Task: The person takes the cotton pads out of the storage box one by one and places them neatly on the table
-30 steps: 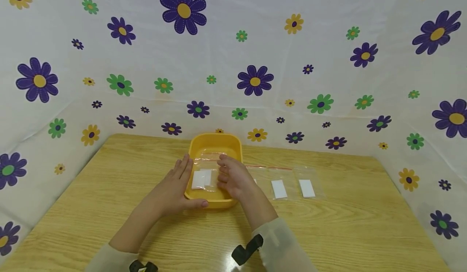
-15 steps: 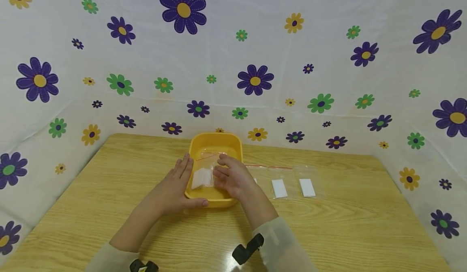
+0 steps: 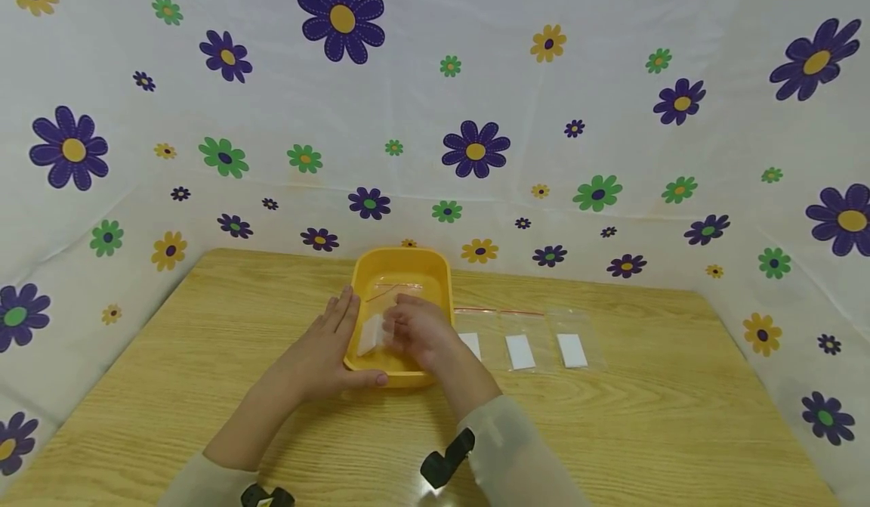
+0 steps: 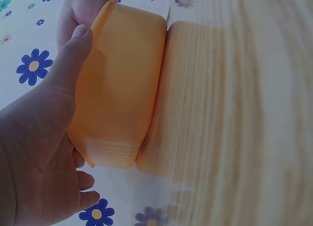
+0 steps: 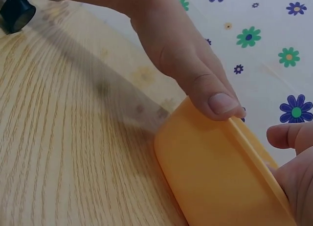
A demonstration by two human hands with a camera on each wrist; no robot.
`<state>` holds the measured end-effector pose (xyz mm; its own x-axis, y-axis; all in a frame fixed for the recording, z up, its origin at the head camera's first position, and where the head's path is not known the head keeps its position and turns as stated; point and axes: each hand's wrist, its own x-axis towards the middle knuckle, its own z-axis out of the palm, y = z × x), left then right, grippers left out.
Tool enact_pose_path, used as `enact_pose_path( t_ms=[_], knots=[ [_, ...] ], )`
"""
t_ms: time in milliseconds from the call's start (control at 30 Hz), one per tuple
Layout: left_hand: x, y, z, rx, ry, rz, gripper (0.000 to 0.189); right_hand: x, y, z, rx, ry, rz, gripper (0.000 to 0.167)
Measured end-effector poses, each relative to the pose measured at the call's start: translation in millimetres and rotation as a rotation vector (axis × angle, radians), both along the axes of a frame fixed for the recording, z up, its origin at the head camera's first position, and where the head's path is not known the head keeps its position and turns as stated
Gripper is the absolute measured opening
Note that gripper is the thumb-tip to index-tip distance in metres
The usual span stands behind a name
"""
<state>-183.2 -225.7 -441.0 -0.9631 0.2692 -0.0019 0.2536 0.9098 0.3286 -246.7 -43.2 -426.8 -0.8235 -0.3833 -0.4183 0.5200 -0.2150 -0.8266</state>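
Observation:
A yellow plastic bin [image 3: 408,379] sits on the table near the back. My left hand [image 3: 315,357] rests on it, with straight fingers along the left rim and the thumb [image 4: 78,37] at the near rim. Inside the bin, my right hand [image 3: 427,335] has curled fingers at the right side of a clear zip bag [image 3: 369,334] with a white piece in it, and pinches it. That bag stands tilted, its right side raised. Red zip lines [image 3: 406,286] show behind it in the bin. The bin's wall hides the right fingertips in the right wrist view [image 5: 296,169].
Right of the bin, three clear zip bags lie in a row on the wooden table [image 3: 646,409]: a near bag [image 3: 470,342], a middle bag [image 3: 520,352] and a far-right bag [image 3: 572,350], each with a white piece. A flowered cloth [image 3: 408,114] hangs behind.
My right hand has moved left, its fingers curling in at the zip bag. The bag has gone from lying flat to tilted. The left hand and the bin have stayed put.

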Motion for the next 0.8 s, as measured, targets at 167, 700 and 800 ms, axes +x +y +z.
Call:
enact_pose_path(
  t_ms=[167, 700, 800],
  knots=[
    [0.0, -0.9, -0.4, 0.0, 0.002, -0.006, 0.135, 0.6, -3.6, -0.7, 0.057, 0.011, -0.008, 0.057],
    [-0.4, -1.8, -1.7, 0.007, 0.003, -0.011, 0.135, 2.6, -6.0, -5.3, 0.138, 0.073, 0.005, 0.055],
    [-0.7, -2.1, -2.4, 0.003, 0.004, -0.011, 0.134, 3.3, -6.7, -6.1, 0.137, 0.075, 0.001, 0.054]
  ],
)
